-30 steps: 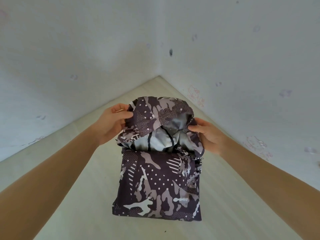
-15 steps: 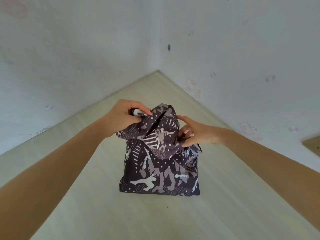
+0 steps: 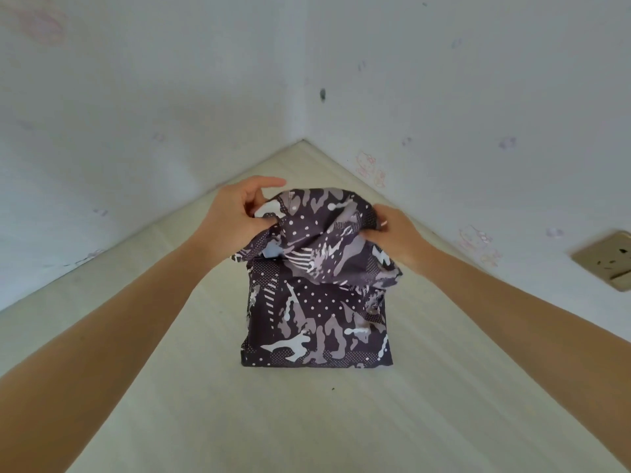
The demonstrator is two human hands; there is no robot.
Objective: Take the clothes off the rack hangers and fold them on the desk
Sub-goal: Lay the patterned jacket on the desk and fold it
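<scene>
Left hand and right hand fingers clamp the camouflage garment's raised top over the desk

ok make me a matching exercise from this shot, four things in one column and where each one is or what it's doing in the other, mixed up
Things:
1. left hand
2. right hand
3. camo-print garment
4. wall socket

Places or states:
A. on the wall at the far right, above the desk
B. near end flat on the desk, far end lifted and bunched
C. gripping the garment's far left side
D. gripping the garment's far right side

Pairs: 1-C, 2-D, 3-B, 4-A
</scene>
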